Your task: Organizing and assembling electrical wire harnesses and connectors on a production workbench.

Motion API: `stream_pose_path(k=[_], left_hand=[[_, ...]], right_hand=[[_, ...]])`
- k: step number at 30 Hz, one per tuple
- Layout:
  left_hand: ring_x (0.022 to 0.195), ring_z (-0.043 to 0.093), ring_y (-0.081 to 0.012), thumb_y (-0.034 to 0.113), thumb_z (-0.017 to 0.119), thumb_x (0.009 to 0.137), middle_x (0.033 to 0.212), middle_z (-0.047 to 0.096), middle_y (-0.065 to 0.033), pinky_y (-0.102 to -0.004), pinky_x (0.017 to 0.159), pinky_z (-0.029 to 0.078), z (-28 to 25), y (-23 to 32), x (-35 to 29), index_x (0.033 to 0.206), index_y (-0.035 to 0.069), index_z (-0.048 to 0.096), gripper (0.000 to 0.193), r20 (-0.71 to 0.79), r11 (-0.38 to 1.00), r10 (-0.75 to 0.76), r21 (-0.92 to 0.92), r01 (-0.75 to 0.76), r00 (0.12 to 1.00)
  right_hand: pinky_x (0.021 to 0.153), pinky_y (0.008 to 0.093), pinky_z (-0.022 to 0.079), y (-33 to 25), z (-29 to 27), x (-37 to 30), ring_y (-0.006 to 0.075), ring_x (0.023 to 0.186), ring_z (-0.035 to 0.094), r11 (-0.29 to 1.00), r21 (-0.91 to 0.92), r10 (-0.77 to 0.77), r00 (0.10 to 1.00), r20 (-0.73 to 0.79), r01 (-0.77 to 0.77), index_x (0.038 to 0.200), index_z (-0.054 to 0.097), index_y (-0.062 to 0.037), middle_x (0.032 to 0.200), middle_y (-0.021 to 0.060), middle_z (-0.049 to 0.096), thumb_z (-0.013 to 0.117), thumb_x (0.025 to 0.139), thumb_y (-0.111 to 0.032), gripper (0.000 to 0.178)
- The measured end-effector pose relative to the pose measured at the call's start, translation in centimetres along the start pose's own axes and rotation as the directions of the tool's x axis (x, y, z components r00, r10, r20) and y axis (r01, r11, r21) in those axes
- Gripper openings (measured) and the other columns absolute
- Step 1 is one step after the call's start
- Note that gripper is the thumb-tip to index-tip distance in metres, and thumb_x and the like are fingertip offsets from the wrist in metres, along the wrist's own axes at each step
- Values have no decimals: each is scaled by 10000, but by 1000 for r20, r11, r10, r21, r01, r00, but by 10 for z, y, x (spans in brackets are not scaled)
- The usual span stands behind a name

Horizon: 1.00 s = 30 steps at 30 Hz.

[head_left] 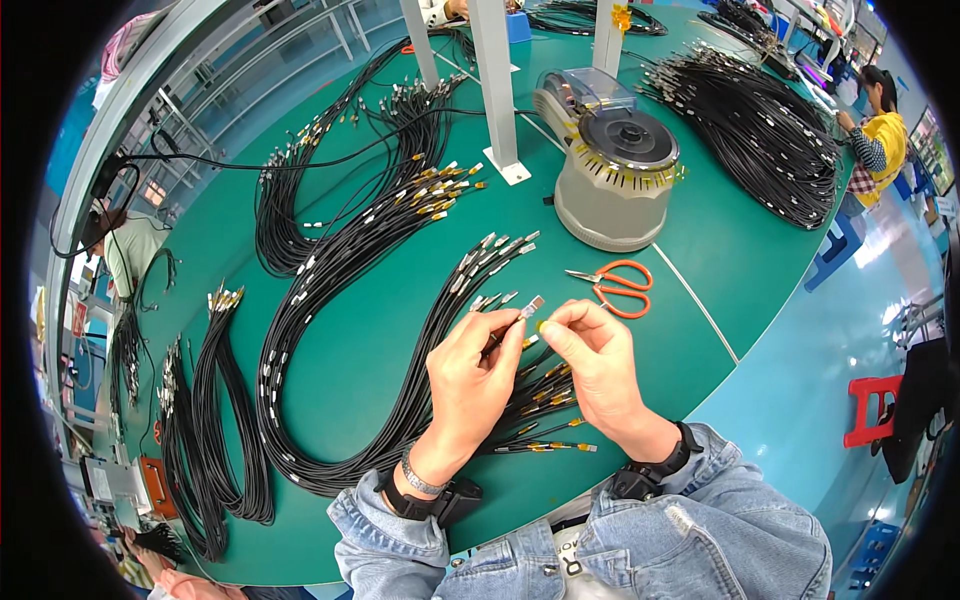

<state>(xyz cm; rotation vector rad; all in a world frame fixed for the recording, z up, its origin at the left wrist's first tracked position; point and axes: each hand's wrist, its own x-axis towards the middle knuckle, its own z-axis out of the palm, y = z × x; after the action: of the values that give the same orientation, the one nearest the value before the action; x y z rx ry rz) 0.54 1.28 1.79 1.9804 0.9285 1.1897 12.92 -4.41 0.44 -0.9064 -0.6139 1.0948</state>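
My left hand (468, 370) is closed in a pinch on a black cable's silver metal connector (532, 306), which points up and to the right. Close beside it, my right hand (600, 365) pinches a small yellow-green piece (541, 326) that looks like tape. Only a narrow gap separates the fingertips of the two hands. Beneath and around them curves a long bundle of black cables (285, 400), with silver ends and yellow tape at many of them. Orange-handled scissors (625, 290) lie just beyond my right hand.
A round grey tape dispenser (612, 195) stands beyond the scissors on the green table (700, 270). Grey metal posts (495, 90) rise from the tabletop. More cable bundles lie at far right (755, 130) and left (215, 430). A person in yellow (880, 140) works at right, near a red stool (872, 412).
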Motion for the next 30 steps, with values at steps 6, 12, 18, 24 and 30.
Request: stream_pose_path(k=[6, 12, 18, 24, 30], left_hand=[[606, 547, -45, 31, 609, 840, 721, 596, -16, -171, 509, 408, -5, -2, 1, 899, -23, 616, 81, 17, 991, -98, -88, 100, 995], [576, 507, -47, 82, 584, 872, 698, 571, 4, -162, 516, 389, -14, 0, 6, 910, -23, 604, 114, 110, 856, -340, -374, 356, 934], [548, 458, -35, 100, 594, 867, 709, 566, 6, -170, 489, 352, -22, -5, 9, 901, -9, 605, 115, 110, 773, -356, -523, 358, 928], [573, 483, -42, 92, 596, 862, 762, 588, -23, -176, 499, 373, -43, -1, 8, 901, 1, 604, 99, 112, 741, -390, -551, 384, 914], [592, 525, -62, 92, 594, 863, 780, 602, -43, -183, 538, 437, -47, 1, 3, 900, 6, 595, 94, 197, 654, -431, -604, 456, 880]], right_hand=[[788, 258, 437, -18, -39, 24, 99, 864, 538, 935, -293, -190, 980, 63, 201, 955, 544, -3, 887, 23, 568, 629, 805, -26, 174], [805, 334, 460, -34, -100, 58, 250, 864, 567, -80, -922, -107, 916, 386, 379, 1136, 439, 9, 939, 124, 556, 597, 732, 21, 434], [763, 349, 469, -36, -102, 70, 282, 819, 559, -70, -878, -1, 880, 476, 474, 1204, 381, 5, 933, 138, 540, 565, 717, 43, 522], [709, 325, 464, -56, -62, 56, 182, 819, 549, 766, -619, 35, 951, 308, 172, 1265, 328, -8, 903, 87, 527, 583, 746, 26, 579], [705, 293, 441, -37, -8, 26, 130, 825, 519, 960, -275, 72, 910, 409, 48, 1322, 280, -26, 904, 56, 506, 681, 730, -24, 715]])
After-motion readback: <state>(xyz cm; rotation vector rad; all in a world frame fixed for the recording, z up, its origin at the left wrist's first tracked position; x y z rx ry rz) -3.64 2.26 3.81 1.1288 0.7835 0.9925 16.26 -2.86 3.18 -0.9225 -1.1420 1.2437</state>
